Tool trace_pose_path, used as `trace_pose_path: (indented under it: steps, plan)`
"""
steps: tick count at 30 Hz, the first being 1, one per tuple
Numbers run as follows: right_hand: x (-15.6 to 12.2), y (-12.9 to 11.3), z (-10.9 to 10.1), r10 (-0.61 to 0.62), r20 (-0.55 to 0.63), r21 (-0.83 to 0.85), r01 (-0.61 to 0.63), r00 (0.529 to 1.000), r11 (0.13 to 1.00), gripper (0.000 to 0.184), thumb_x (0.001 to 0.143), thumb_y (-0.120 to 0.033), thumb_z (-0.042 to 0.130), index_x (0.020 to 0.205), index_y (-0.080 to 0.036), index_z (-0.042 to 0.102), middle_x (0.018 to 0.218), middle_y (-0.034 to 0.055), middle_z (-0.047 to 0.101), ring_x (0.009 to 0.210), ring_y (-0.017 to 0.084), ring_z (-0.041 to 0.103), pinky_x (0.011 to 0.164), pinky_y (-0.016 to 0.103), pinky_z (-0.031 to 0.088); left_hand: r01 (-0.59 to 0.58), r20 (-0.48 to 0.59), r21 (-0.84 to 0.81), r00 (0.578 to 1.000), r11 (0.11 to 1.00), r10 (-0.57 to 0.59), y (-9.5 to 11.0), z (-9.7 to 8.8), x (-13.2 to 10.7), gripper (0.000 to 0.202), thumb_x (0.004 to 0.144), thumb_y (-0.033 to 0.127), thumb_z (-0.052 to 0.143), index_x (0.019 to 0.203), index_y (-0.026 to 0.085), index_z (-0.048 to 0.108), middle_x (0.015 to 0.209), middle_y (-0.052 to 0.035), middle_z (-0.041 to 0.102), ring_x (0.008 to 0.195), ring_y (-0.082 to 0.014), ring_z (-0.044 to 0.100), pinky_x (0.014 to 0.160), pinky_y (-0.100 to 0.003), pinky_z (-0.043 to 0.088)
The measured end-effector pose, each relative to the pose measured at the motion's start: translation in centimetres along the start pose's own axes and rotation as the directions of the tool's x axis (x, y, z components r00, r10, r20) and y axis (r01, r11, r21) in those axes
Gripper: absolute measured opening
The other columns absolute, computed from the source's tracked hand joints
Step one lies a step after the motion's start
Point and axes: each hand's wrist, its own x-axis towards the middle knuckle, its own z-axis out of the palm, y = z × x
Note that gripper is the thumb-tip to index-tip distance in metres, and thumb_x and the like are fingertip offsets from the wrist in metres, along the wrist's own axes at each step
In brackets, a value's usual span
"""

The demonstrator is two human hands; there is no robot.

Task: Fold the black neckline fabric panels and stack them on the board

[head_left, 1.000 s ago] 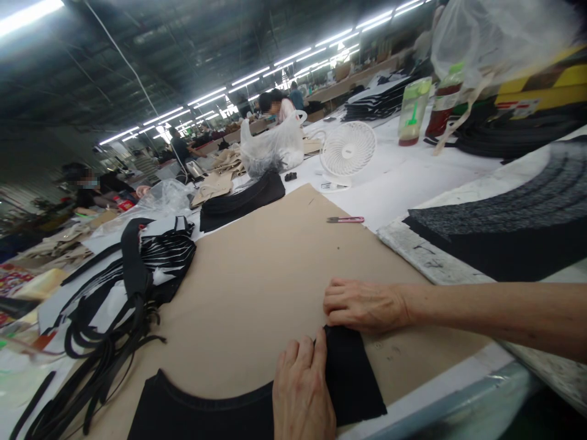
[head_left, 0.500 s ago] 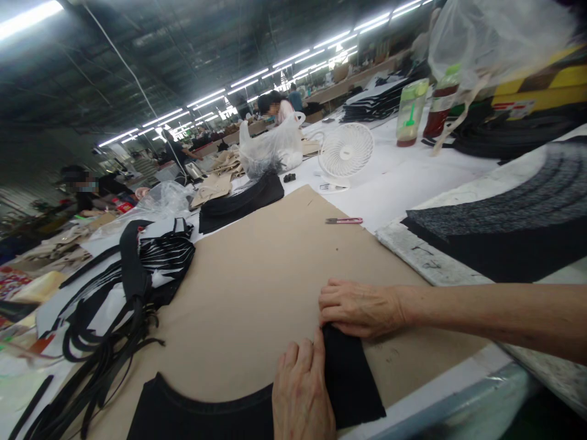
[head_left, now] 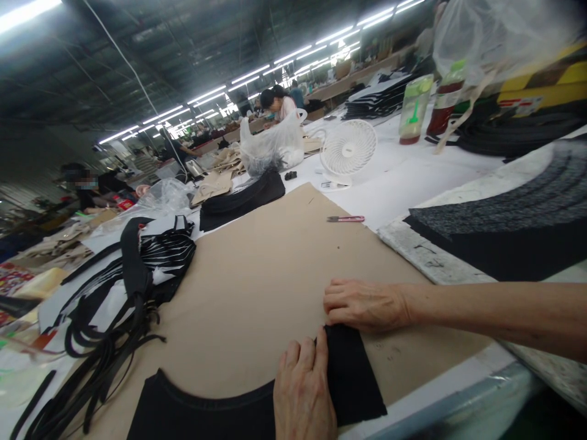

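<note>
A curved black fabric piece (head_left: 353,379) lies on a tan cardboard sheet (head_left: 266,275) at the near table edge. My left hand (head_left: 302,391) rests flat on it, fingers together and stretched toward its upper end. My right hand (head_left: 364,304) reaches in from the right and sits at the fabric's top edge with its fingers curled under, pressing or pinching that edge; what lies between the fingertips is hidden.
A tangle of black straps and striped fabric (head_left: 132,281) lies left of the cardboard. Behind are folded black cloth (head_left: 243,198), a pink cutter (head_left: 346,219), a small white fan (head_left: 347,150), a plastic bag (head_left: 273,146), two bottles (head_left: 415,110) and stacked dark pieces (head_left: 518,226). People work at far tables.
My right hand slid slightly left along the fabric's top edge, then came back right. My left hand barely moved.
</note>
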Motion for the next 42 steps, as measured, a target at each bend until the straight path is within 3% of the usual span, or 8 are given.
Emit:
trace_pose_path:
  steps: [14,24,35,42]
  plan:
    - [-0.4,-0.1,0.3,-0.014,-0.002,-0.044,0.014,1.0,0.999,0.02,0.095,-0.013,0.041,0.09,-0.018,0.06,0.088,0.0068,0.06,0.08,0.019,0.049,0.074,0.033,0.036,-0.019,-0.09,0.055,0.996,0.998,0.024,-0.2,1.3,-0.8,0.066,0.072,-0.005,0.046,0.135,0.015,0.05,0.095,-0.0053,0.06,0.086,-0.0218,0.048,0.082,-0.036,0.042]
    - [-0.3,-0.1,0.2,0.029,0.0,0.001,-0.029,1.0,1.0,0.018,0.094,-0.013,0.043,0.092,-0.018,0.06,0.09,0.0058,0.06,0.081,0.018,0.049,0.075,0.032,0.036,-0.067,-0.192,0.004,0.979,0.998,0.066,-1.2,3.1,-2.4,0.056,0.082,0.0,0.039,0.136,0.011,0.047,0.102,-0.0099,0.059,0.098,-0.0244,0.051,0.09,-0.037,0.043]
    - [-0.3,-0.2,0.0,-0.001,0.02,-0.042,0.002,1.0,0.999,0.02,0.096,-0.013,0.041,0.091,-0.019,0.059,0.088,0.0057,0.06,0.081,0.018,0.051,0.076,0.033,0.036,-0.039,-0.079,-0.045,0.996,0.998,0.036,-1.0,1.6,-1.5,0.063,0.077,-0.003,0.041,0.137,0.014,0.048,0.095,-0.0074,0.059,0.089,-0.0224,0.049,0.084,-0.036,0.042]
    - [-0.2,-0.2,-0.1,-0.002,0.022,-0.061,0.004,1.0,0.998,0.019,0.096,-0.014,0.041,0.09,-0.018,0.059,0.088,0.0055,0.06,0.081,0.018,0.051,0.076,0.033,0.036,-0.052,-0.08,0.073,0.995,0.996,0.058,-0.7,1.3,-1.2,0.062,0.075,-0.005,0.044,0.132,0.017,0.054,0.098,-0.0072,0.059,0.09,-0.0236,0.048,0.083,-0.038,0.038]
